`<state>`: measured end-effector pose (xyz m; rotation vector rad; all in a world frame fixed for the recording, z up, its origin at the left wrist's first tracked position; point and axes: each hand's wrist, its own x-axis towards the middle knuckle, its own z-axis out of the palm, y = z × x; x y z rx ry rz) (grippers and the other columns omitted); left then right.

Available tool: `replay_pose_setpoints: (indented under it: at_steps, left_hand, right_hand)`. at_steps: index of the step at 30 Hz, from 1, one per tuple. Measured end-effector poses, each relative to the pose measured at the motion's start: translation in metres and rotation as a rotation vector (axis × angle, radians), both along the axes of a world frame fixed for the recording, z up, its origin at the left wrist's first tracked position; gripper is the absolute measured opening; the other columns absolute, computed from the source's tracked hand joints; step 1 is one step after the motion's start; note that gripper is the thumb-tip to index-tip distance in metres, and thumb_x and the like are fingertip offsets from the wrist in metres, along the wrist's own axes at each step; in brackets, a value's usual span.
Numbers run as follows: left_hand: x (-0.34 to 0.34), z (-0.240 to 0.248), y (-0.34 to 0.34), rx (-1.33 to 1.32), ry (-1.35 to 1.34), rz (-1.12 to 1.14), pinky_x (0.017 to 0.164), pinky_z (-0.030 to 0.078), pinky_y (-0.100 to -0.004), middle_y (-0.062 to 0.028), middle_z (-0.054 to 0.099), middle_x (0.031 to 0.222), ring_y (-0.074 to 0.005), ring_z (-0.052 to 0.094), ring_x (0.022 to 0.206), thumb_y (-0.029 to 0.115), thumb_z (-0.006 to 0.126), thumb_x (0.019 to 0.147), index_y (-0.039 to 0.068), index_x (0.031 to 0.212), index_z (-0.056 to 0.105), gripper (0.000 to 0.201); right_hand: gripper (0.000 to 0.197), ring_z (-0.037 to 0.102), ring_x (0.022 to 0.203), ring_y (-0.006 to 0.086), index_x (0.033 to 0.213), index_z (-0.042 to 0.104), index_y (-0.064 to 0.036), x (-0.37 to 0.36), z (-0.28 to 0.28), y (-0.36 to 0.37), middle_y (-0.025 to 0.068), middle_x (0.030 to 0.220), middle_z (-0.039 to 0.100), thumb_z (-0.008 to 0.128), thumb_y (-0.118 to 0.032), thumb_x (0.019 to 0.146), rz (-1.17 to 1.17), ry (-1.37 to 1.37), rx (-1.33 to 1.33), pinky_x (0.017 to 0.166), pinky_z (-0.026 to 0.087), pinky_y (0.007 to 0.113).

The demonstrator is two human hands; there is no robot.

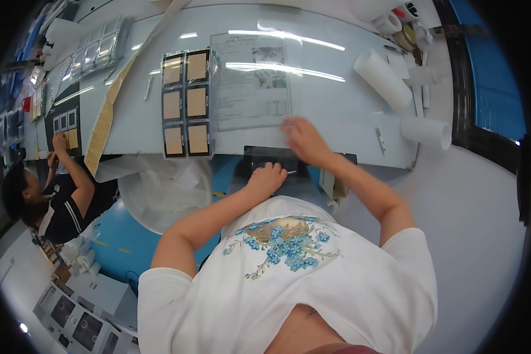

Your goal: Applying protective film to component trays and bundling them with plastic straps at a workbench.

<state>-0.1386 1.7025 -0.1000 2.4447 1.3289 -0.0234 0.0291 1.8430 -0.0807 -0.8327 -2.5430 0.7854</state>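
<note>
My left hand [267, 179] is over my lap with its fingers curled at the lower edge of a dark flat panel [271, 154] by the table's front edge. A small pale tip shows beside these fingers; what they grip is hard to make out. My right hand [307, 141] is raised over the front edge, right of the panel, its fingers smeared by motion. Left of it on the table stands a stack of clear-wrapped trays [186, 103] with beige square panels in dark frames, in two columns. Behind it a printed sheet [251, 100] lies under a clear cover.
White rolls [383, 79] and another roll [426, 133] lie at the right of the table [330, 106]. A small white cutter-like tool [380, 140] is near the front right corner. A long yellowish strip [106, 121] crosses the left side. A co-worker [59, 194] sits at the left beside a large white bag [165, 194].
</note>
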Motion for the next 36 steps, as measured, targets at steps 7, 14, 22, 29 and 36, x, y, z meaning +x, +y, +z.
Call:
replay_pose_setpoints:
  at_steps: [7,14,22,29,36]
  left_hand:
    - [-0.025,0.005,-0.009,-0.197,0.037,0.084,0.054,0.055,-0.036,-0.0081,0.062,0.089,-0.0253,0.065,0.079,0.016,0.064,0.08,0.007,0.094,0.06,0.017]
    - [-0.124,0.12,0.059,-0.063,-0.658,0.876,0.063,0.047,-0.0337,-0.0069,0.063,0.082,-0.0217,0.061,0.072,0.016,0.065,0.089,0.007,0.092,0.063,0.01]
    - [-0.296,0.018,0.103,-0.613,-1.181,1.217,0.109,0.034,-0.0329,-0.0101,0.049,0.141,-0.0184,0.046,0.127,0.045,0.051,0.1,0.001,0.141,0.043,0.061]
    - [-0.275,0.018,0.101,-0.557,-1.252,1.059,0.105,0.039,-0.0316,-0.0082,0.052,0.135,-0.0174,0.05,0.122,0.035,0.057,0.098,0.006,0.147,0.034,0.061]
    - [-0.272,0.028,0.102,-0.52,-1.294,1.027,0.101,0.042,-0.0306,-0.0087,0.053,0.133,-0.0168,0.051,0.121,0.031,0.063,0.095,0.005,0.146,0.034,0.064]
  right_hand:
    - [0.03,0.05,0.115,0.0322,0.109,0.064,-0.0074,-0.002,-0.017,-0.088,0.0107,0.123,0.054,0.062,-0.01,0.079,-0.034,-0.119,0.052,0.101,0.041,0.046]
    - [0.031,0.051,0.105,0.034,0.111,0.061,-0.0086,-0.042,-0.003,-0.069,0.0131,0.114,0.053,0.066,-0.009,0.08,-0.176,0.093,-0.013,0.093,0.041,0.045]
    - [0.067,0.033,0.131,0.0454,0.138,0.039,0.0066,-0.221,-0.066,0.004,0.029,0.147,0.031,0.05,-0.044,0.096,-0.489,0.272,-0.326,0.112,0.024,0.048]
    - [0.094,0.022,0.139,0.0482,0.143,0.026,0.0153,-0.253,-0.054,-0.008,0.0333,0.151,0.022,0.05,-0.06,0.092,-0.622,0.335,-0.568,0.117,0.013,0.05]
    - [0.075,0.023,0.141,0.0447,0.144,0.031,0.0077,-0.253,-0.037,-0.004,0.0327,0.15,0.027,0.047,-0.049,0.097,-0.579,0.618,-0.73,0.117,0.015,0.047]
